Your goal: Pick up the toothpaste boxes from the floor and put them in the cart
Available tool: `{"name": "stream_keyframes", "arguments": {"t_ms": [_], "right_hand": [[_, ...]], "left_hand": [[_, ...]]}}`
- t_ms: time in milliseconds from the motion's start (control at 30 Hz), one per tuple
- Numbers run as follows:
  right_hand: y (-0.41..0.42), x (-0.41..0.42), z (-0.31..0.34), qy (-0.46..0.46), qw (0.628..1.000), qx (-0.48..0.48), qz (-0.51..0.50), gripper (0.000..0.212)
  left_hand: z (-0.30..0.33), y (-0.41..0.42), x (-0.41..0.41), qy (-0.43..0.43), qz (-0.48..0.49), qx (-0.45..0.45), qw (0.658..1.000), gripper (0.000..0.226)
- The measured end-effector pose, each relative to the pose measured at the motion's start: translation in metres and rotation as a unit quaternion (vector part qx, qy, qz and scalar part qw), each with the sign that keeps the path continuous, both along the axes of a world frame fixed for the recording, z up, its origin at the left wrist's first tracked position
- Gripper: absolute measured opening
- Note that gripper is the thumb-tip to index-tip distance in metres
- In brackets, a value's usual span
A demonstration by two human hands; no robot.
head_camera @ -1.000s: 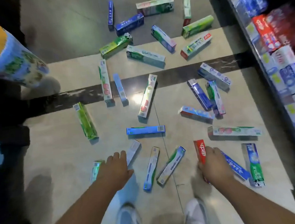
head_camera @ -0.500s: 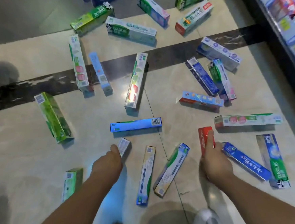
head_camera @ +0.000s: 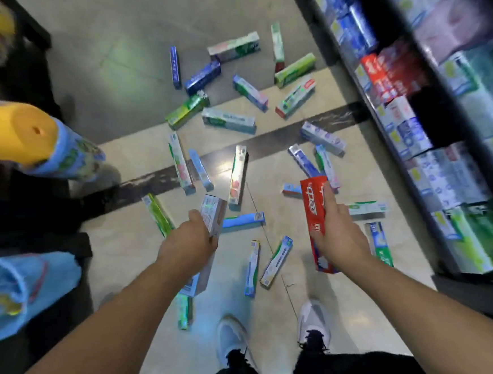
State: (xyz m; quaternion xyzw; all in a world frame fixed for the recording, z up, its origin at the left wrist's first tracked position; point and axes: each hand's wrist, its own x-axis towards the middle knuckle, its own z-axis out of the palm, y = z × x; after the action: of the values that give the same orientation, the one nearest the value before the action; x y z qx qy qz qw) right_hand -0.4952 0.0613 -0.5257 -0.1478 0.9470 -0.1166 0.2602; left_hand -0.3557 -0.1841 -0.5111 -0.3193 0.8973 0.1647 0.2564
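Red box: held in the right hand (head_camera: 339, 235), lifted clear of the floor (head_camera: 144, 254). The red toothpaste box (head_camera: 315, 211) runs lengthwise away from the person, its far end above the knuckles and its near end below the wrist side of the palm.
Right fingers: clenched around the red box — the fingers (head_camera: 328, 198) wrap its right edge, and the box lies to the left of the palm.
Pale box: the left hand (head_camera: 186, 244) carries a white-and-tan toothpaste box (head_camera: 212, 216), its long axis tilted from far-right down to near-left, passing under the hand.
Left fingers: closed on the pale box from its left side; whether a second box sits beneath the same hand cannot be told.
Boxes left on the floor: many remain scattered — nearest are a blue box (head_camera: 243, 220) lying crosswise between the two hands, and two slanted boxes (head_camera: 264, 262) just ahead of the shoes (head_camera: 273, 332).
Cart: not clearly identifiable; dark shapes and a blue bag (head_camera: 26, 289) stand at the left edge, so the left hand is probably nearer any drop point on that side.
Shelf: stocked toothpaste shelving (head_camera: 429, 131) runs along the right.
Coming move, as a judgement: both hands are full, so the boxes should travel to the cart before another pick.
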Motion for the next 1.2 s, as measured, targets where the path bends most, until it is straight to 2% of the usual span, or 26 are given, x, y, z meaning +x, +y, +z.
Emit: {"name": "stream_keyframes", "arguments": {"t_ms": [133, 267, 367, 467, 533, 700, 867, 1067, 1200], "right_hand": [[0.011, 0.000, 0.155, -0.006, 0.999, -0.034, -0.028, 0.098], [0.034, 0.010, 0.281, 0.008, 0.994, -0.078, -0.075, 0.104], [0.057, 0.025, 0.349, 0.035, 0.982, -0.126, -0.134, 0.116], [0.089, 0.049, 0.408, 0.042, 0.970, -0.150, -0.188, 0.120], [0.118, 0.071, 0.438, 0.035, 0.962, -0.153, -0.224, 0.120], [0.206, 0.138, 0.493, 0.087, 0.935, -0.136, -0.315, 0.113], [0.312, 0.200, 0.535, 0.132, 0.885, -0.134, -0.427, 0.108], [0.440, 0.319, 0.560, 0.157, 0.814, -0.122, -0.546, 0.109], [0.520, 0.411, 0.572, 0.165, 0.764, -0.123, -0.611, 0.111]], "left_hand": [[0.164, 0.008, -0.026, 0.011, -0.047, -0.001, 0.999, 0.044], [0.306, 0.025, -0.052, 0.045, -0.106, 0.019, 0.993, 0.043], [0.389, 0.047, -0.069, 0.070, -0.175, 0.024, 0.982, 0.045], [0.445, 0.080, -0.084, 0.100, -0.255, 0.033, 0.961, 0.040], [0.473, 0.113, -0.090, 0.111, -0.315, 0.044, 0.942, 0.039], [0.512, 0.226, -0.094, 0.144, -0.438, 0.077, 0.884, 0.041], [0.540, 0.356, -0.072, 0.139, -0.532, 0.122, 0.826, 0.037], [0.559, 0.526, 0.005, 0.131, -0.625, 0.129, 0.759, 0.041], [0.568, 0.640, 0.080, 0.132, -0.692, 0.130, 0.697, 0.042]]}}
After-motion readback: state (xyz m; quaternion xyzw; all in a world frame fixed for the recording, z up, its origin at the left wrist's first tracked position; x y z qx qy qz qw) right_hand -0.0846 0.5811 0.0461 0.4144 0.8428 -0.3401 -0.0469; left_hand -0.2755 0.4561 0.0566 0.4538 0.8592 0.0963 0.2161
